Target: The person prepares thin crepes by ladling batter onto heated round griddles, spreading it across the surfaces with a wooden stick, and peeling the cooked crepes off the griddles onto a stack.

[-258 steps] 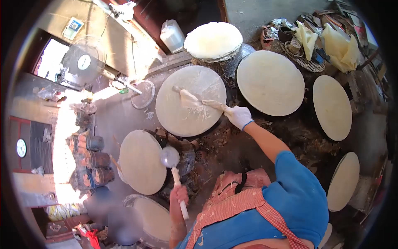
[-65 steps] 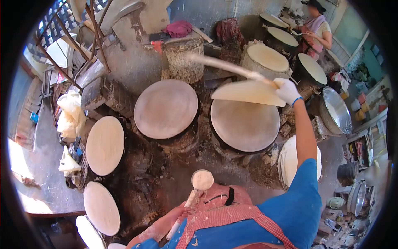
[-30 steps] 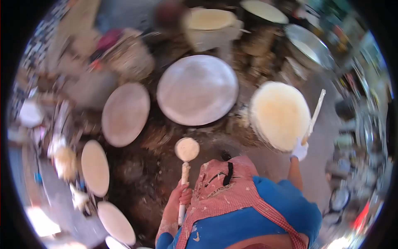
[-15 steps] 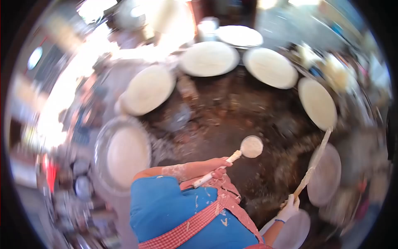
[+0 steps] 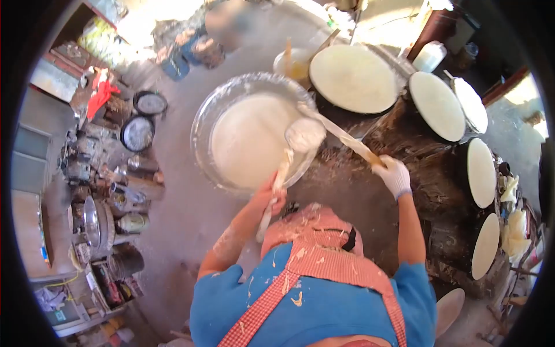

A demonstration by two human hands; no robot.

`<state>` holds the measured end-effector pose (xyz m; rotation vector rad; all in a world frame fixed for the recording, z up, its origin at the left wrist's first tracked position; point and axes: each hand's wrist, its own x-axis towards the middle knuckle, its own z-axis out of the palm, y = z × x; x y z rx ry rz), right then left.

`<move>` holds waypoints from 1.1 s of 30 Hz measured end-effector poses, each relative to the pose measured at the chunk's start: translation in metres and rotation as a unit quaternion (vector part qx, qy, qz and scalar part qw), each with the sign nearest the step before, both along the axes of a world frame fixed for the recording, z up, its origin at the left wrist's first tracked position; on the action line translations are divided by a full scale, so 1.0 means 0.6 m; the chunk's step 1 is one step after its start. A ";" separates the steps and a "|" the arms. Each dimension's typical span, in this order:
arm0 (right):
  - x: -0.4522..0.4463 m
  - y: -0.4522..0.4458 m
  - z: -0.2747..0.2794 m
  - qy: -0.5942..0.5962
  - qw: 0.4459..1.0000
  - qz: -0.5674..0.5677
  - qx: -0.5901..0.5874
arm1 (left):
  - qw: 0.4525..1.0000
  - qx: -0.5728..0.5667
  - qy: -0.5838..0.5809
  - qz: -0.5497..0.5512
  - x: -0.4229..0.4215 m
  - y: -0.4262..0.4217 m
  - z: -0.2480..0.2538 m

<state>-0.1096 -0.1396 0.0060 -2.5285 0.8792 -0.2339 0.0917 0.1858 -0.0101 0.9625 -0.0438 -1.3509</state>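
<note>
A large metal basin (image 5: 202,151) holds pale, creamy batter (image 5: 245,139). My left hand (image 5: 272,198) is closed round the long, batter-caked handle of a ladle (image 5: 305,136). The ladle's round bowl, full of batter, is at the basin's right side. In a white glove, my right hand (image 5: 395,176) grips the handle end of a long wooden spatula (image 5: 350,140). Its batter-coated far end reaches to the basin's right rim, just above the ladle. The closest round griddle (image 5: 354,79) is beyond the spatula, its top covered with a pale layer.
More pale-topped round griddles (image 5: 437,107) curve round the right side, over a dark, sooty base. A small pot (image 5: 284,62) with a stick in it stands behind the basin. Along the left are black pans (image 5: 137,133), jars and clutter. A blurred person (image 5: 226,26) shows at the top.
My view has swung left toward the basin. The ladle has gone from over the dark floor to the basin, and the spatula from a right-hand griddle to the basin's rim. Both stay held.
</note>
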 end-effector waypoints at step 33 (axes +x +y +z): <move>0.265 0.044 0.305 -0.408 0.913 0.013 0.004 | 0.901 -0.059 -0.417 0.102 0.295 -0.045 0.547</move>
